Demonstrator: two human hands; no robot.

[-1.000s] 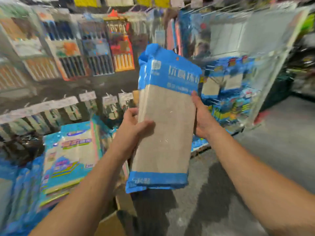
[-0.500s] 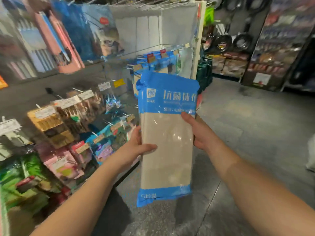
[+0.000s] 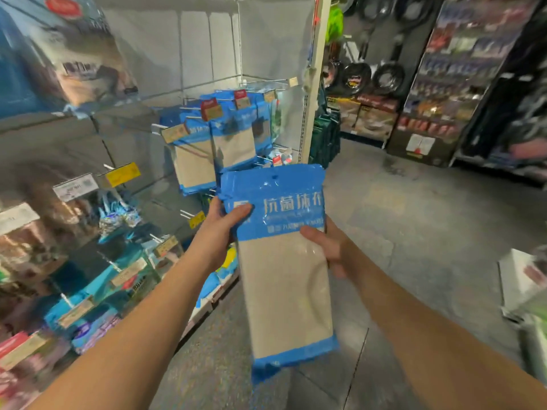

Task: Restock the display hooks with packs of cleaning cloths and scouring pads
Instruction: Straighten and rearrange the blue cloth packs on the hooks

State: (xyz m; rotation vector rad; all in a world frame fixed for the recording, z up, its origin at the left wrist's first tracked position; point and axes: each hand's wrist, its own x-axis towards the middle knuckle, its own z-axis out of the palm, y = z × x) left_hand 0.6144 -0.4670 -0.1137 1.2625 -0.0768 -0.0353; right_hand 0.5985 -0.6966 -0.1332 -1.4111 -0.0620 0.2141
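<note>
I hold a stack of blue-and-beige cleaning cloth packs [image 3: 284,279] upright in front of me, its hang hole at the top. My left hand [image 3: 220,229] grips the pack's upper left edge, thumb on the blue header. My right hand [image 3: 328,247] grips the right edge just below the header, thumb across the front. Matching cloth packs [image 3: 213,143] hang on display hooks [image 3: 192,109] on the white back panel, up and left of the held packs. More hooks [image 3: 263,82] jut out beside them near the shelf end.
Lower hooks on the left carry other packaged goods with price tags [image 3: 75,187]. A white upright post [image 3: 313,84] ends the shelf. The grey aisle floor [image 3: 414,232] opens to the right. Frying pans [image 3: 387,78] hang on the far rack. A white box [image 3: 521,279] sits at right.
The view has swung right along the shelf to the hooks with matching packs. My left hand has shifted up from the pack's middle to its blue header.
</note>
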